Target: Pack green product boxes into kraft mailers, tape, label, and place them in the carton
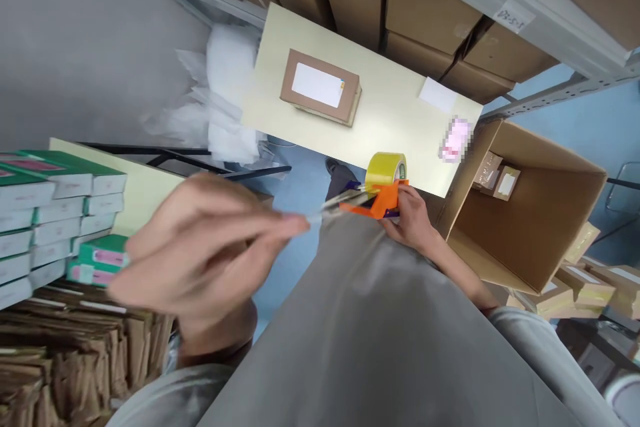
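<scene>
My right hand (414, 219) is wrapped around an orange tape dispenser (385, 201) with a roll of yellow packing tape (379, 170) on it, held above my lap. Thumb and fingers of my left hand (210, 247) are pinched together, blurred by motion. From their tips a pale, shiny strip (330, 210), which looks like the tape's loose end, runs to the dispenser. Beyond both hands, a small brown cardboard box (320, 88) with a white label lies on the cream table (390, 127), touched by neither hand.
A phone-like pink item (455, 139) and white paper (438, 95) lie on the table. To the right stands a large open carton (530, 213) with small boxes inside. At left are stacked green-and-white boxes (60, 207) and folded cardboard (85, 340). Shelved cartons (430, 7) line the back.
</scene>
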Available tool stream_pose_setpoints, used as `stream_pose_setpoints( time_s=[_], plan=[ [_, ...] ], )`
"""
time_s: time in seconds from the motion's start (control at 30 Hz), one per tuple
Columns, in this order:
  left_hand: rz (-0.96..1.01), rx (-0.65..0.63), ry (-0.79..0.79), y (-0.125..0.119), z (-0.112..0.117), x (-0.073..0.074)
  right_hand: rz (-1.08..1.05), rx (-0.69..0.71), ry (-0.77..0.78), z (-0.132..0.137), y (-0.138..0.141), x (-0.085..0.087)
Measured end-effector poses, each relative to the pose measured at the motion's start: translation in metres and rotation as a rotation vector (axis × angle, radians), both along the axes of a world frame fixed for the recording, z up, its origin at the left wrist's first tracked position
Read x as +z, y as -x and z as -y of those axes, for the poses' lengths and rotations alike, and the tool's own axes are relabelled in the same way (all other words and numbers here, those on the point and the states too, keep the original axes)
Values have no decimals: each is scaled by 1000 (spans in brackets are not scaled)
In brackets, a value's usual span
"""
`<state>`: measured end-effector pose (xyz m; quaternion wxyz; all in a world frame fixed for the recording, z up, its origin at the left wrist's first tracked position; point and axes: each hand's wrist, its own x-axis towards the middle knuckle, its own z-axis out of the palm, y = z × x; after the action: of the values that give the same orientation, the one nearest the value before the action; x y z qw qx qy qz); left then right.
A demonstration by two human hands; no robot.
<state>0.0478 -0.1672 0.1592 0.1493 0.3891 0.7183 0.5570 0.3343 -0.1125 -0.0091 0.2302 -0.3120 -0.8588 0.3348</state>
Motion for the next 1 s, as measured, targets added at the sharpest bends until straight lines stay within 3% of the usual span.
stream_pose_setpoints(
  time_s=[0.07,0.13,0.23,0.4,0.5,0.67,0.8,0.9,1.0],
  plan=[
    [-128,-65,-33,8,-10,-30,73,24,38,-10,1,3],
    [-42,-66,0,23,-19,-67,168,66,112,-24,2,4],
    [182,-65,81,46,-27,-134,343,136,248,-48,9,-2],
    [500,81,184,64,-35,-248,666,170,338,-82,54,-34],
    [673,144,249,72,-43,-299,828,135,236,-91,86,-64],
    [791,118,253,76,-49,-359,938,50,13,-91,99,-120],
    [768,232,187,56,-60,-399,913,22,-155,-87,88,-159],
    [724,363,97,34,-76,-418,901,-29,-232,-83,82,-180],
    [707,425,-3,17,-92,-426,921,-97,-247,-82,79,-192]
  ],
)
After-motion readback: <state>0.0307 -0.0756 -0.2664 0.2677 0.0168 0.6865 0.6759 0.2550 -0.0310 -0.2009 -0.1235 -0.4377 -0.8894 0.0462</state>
